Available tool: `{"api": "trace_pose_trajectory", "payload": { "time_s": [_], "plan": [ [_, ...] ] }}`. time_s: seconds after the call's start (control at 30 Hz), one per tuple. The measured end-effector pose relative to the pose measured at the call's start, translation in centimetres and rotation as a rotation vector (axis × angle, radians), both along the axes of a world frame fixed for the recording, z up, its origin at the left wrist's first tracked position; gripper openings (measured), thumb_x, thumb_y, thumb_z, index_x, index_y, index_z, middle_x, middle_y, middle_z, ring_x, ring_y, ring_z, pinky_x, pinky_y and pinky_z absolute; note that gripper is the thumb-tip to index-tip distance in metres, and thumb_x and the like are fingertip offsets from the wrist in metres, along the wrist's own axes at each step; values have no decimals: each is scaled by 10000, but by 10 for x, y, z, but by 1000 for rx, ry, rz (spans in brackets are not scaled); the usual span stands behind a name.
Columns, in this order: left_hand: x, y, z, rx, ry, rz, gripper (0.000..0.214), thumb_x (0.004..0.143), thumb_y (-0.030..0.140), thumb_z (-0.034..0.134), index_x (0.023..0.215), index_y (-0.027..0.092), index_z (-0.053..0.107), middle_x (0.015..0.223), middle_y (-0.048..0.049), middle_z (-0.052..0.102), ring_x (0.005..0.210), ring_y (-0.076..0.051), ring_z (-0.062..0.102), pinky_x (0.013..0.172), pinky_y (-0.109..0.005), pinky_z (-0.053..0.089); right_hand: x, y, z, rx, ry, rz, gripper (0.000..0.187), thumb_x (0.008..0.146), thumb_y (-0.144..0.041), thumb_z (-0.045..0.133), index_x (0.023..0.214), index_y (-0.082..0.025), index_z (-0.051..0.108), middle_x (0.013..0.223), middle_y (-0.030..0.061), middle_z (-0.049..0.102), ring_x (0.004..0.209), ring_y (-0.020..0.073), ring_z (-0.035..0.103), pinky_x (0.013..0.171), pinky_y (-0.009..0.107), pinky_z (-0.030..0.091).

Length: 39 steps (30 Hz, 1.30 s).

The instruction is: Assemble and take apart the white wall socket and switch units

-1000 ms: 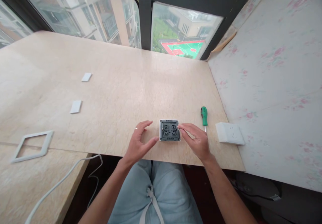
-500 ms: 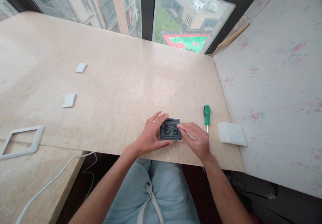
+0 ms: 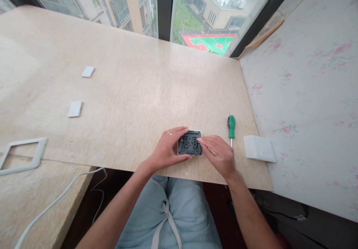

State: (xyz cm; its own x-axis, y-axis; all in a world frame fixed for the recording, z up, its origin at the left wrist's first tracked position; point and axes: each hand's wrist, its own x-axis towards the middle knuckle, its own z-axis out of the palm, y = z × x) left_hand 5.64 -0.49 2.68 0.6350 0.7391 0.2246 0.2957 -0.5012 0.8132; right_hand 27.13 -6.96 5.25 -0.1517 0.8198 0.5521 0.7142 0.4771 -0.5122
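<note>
A wall switch (image 3: 190, 148) with a dark grey inner face and a pale rim lies on the stone counter close to its front edge. Two rocker mechanisms show side by side on it, and a small screw sits at its left. My left hand (image 3: 169, 146), a ring on one finger, grips the switch along its left side, thumb below and fingers above. At the right edge of the switch, the fingertips of my right hand (image 3: 219, 153) are pinched together; whatever is between them is too small to make out. Right of that hand lies a green-handled screwdriver (image 3: 231, 127).
Two white switch covers (image 3: 75, 109) and a white rectangular frame (image 3: 37, 157) lie on the counter (image 3: 134, 88) to the left. A white socket box (image 3: 258, 149) stands against the papered wall. A white cable (image 3: 53, 200) hangs over the counter edge at lower left.
The view has shifted slightly. Both hands stay at the switch in nearly the same pose, with no clear movement of any object.
</note>
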Motion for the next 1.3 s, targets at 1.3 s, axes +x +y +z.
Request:
{"api": "trace_pose_trajectory", "payload": {
  "time_s": [1.3],
  "plan": [
    [1, 0, 0, 19, 18, 1, 747, 768, 515, 742, 1411, 293, 433, 1451, -104, 503, 1351, -303, 452, 1105, -493, 362, -1, 0, 6, -203, 57, -67, 205, 905, -186, 603, 1039, -278, 728, 1147, 64, 728, 1064, 237, 664, 934, 469, 552]
  ]
}}
